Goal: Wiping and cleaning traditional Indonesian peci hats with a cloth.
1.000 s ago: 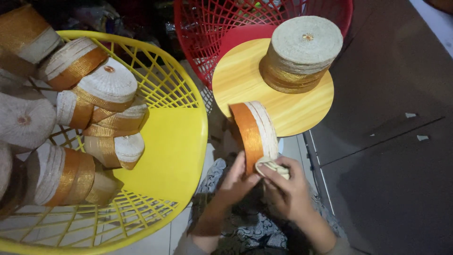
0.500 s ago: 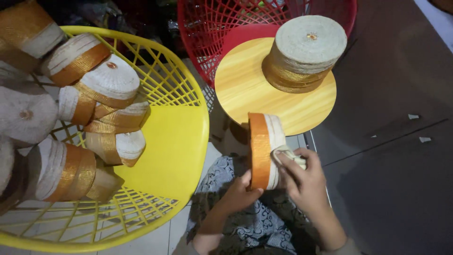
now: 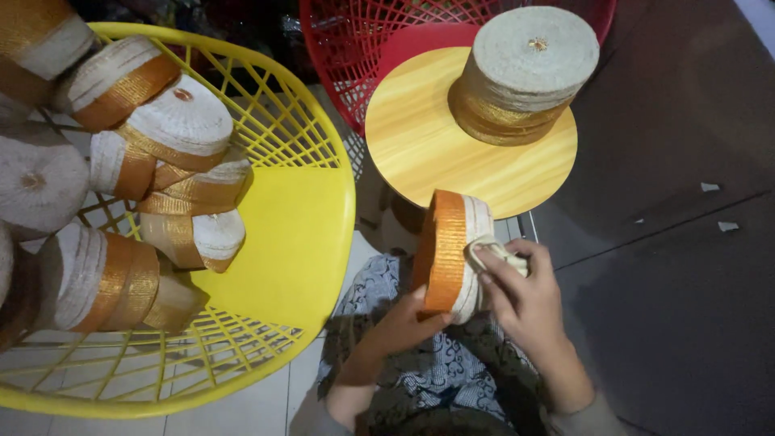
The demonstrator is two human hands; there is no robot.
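Here: left hand (image 3: 404, 323) grip clasps orange-banded woven disc (image 3: 449, 250) on edge, over lap, below round wooden surface (image 3: 420, 145). Right hand (image 3: 521, 295) fingers pinch pale cord (image 3: 500, 252) against disc face. Yellow basket (image 3: 307, 242) alongside.

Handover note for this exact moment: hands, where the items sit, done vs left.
Left hand: gripping the orange-banded disc on edge, from below.
Right hand: pressing a pale cloth strip to the disc's side face.
Round wooden board: carries one stack of discs.
Yellow basket: many banded discs piled at its left.
Red basket: behind the board.
Done: stack on board. Left: cannot tell.
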